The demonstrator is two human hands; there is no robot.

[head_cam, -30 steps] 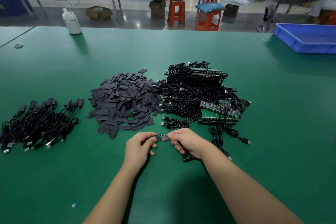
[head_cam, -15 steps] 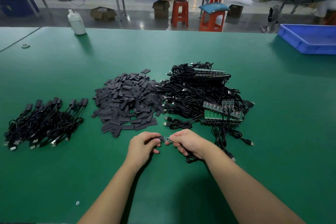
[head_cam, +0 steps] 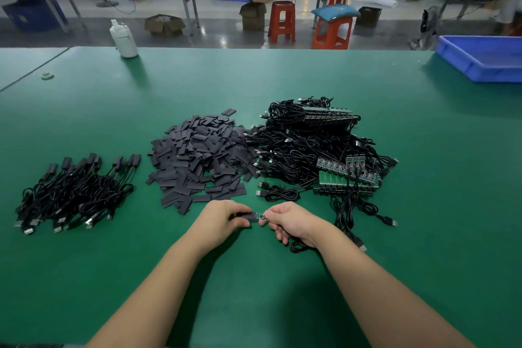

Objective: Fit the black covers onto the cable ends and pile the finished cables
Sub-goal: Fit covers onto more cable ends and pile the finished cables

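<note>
Table (head_cam: 282, 79) is showing solid green all over. Covers (head_cam: 197, 158) at 12 o'clock are looking matte charcoal-black, cable heaps (head_cam: 305, 147) glossy black with silver plug tips, little boards (head_cam: 336, 178) glowing green. Blue tray (head_cam: 485, 62) sitting at 2 o'clock, white bottle (head_cam: 124, 39) at 11, orange-red stools (head_cam: 282, 21) behind.

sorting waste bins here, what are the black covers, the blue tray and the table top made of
Covers: flat matte black strips, probably soft plastic sleeving; no shine.
Tray: moulded plastic, smooth, slightly glossy walls.
Table top: green mat, likely rubber or vinyl; dull sheen, a seam at far left.
</note>
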